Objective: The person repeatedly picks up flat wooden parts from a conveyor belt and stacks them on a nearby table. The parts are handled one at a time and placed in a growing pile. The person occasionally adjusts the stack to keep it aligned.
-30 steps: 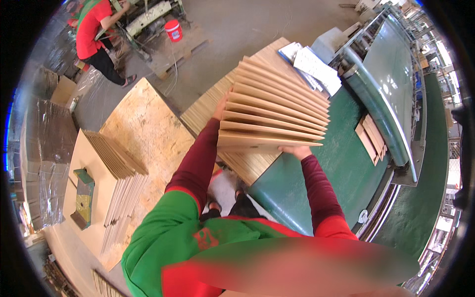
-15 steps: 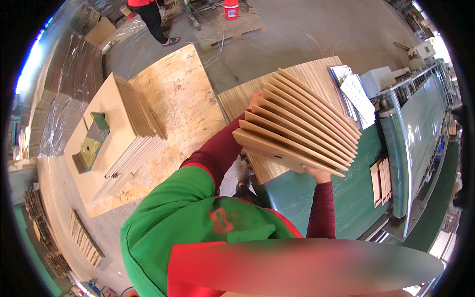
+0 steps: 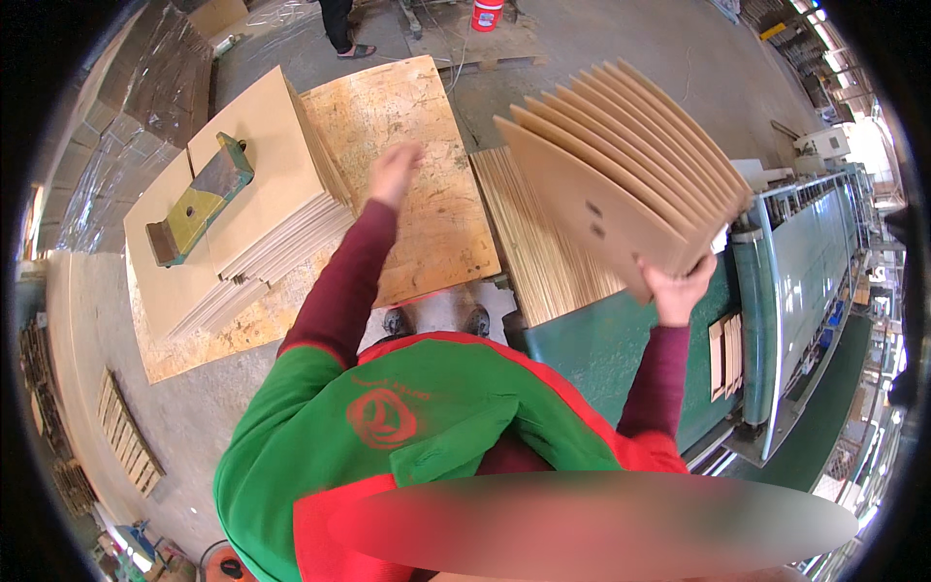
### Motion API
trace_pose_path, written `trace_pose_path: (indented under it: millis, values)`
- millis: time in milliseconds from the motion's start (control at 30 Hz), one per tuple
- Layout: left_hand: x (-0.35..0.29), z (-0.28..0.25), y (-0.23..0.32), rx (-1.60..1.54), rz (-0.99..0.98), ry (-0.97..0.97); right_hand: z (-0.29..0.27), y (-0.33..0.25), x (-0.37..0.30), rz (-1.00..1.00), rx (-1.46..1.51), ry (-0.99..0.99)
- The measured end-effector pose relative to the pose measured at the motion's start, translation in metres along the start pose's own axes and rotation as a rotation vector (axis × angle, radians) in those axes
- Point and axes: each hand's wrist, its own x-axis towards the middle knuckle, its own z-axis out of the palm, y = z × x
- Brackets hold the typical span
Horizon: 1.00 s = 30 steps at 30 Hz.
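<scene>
My right hand (image 3: pixel 679 287) grips a fanned bundle of brown cardboard sheets (image 3: pixel 582 199) by its lower corner. The sheets stand tilted and spread apart at the top, above a stack of cardboard (image 3: pixel 524 233) with its edges showing. My left hand (image 3: pixel 396 173) is off the bundle, slightly blurred, with nothing visible in it. It hovers over a plywood board (image 3: pixel 427 242). Left of it, a tall pile of flat cardboard (image 3: pixel 281 136) rests on the board, topped by a green and yellow U-shaped metal piece (image 3: pixel 202 202).
A green work surface (image 3: pixel 582 349) runs to a roller machine (image 3: pixel 761 320) on the right, with a few narrow cardboard pieces (image 3: pixel 725 357) beside the roller. Film-wrapped stacks (image 3: pixel 136 145) stand at far left. Beyond are a red bucket (image 3: pixel 487 14) and another person's leg (image 3: pixel 337 24).
My left hand has let go of the bundle and swung left over the plywood. My right hand has raised the sheets up and to the right. The view has shifted.
</scene>
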Motion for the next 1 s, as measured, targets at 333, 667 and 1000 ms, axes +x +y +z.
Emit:
trace_pose_path:
  millis: [333,667,1000]
  values:
    - [-0.155,-0.159,-0.058,0.376,-0.245,0.23,0.125,0.092,-0.005,-0.689,-0.642,-0.148]
    - [-0.195,-0.172,-0.115,0.332,-0.238,0.274,0.157,0.098,-0.125,-0.254,-0.892,-0.348]
    - [-0.193,-0.172,-0.113,0.356,-0.262,0.29,0.105,0.022,-0.092,-0.012,-0.749,-0.057]
